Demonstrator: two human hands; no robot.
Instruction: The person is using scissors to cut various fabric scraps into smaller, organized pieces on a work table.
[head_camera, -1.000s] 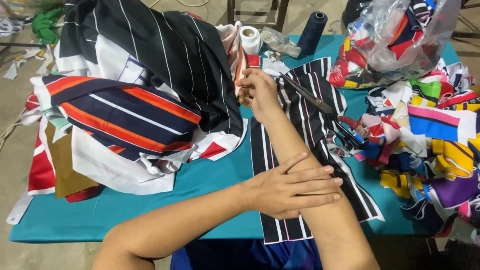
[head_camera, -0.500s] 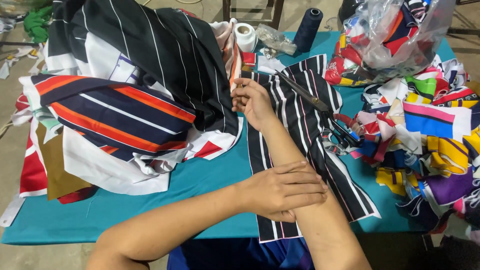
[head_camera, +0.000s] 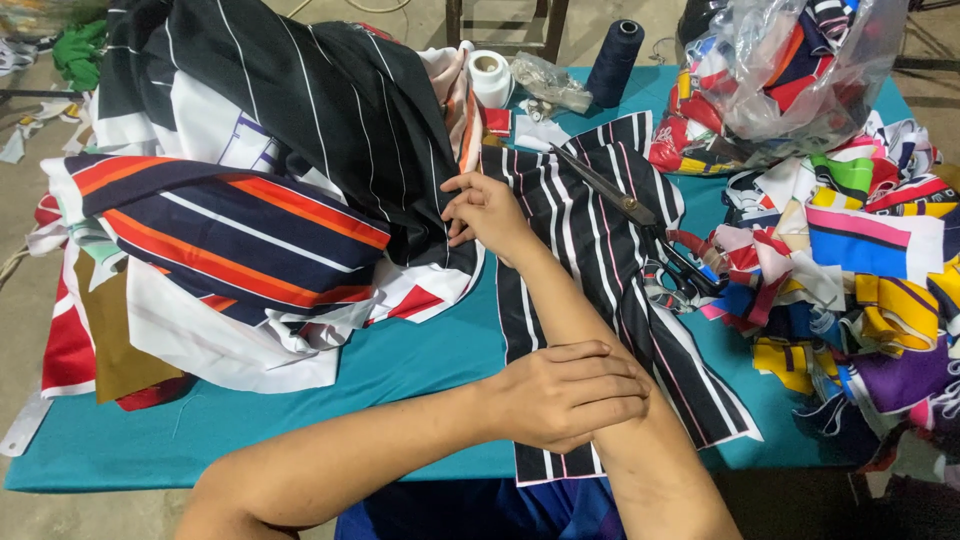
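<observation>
Right hand (head_camera: 487, 212) shifted left onto fabric pile (head_camera: 300, 150); plastic bag (head_camera: 790, 70) holds scraps.

Scissors (head_camera: 640, 225) handles buried under scraps, plastic bag (head_camera: 790, 70) cut off by top edge, fabric pile's (head_camera: 250, 180) underside hidden

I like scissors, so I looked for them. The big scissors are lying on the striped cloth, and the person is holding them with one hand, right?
Not quite. The scissors do lie on the striped cloth, but no hand holds them. In the head view the right hand is at the edge of the fabric pile, and the left hand rests on the right forearm.
</observation>
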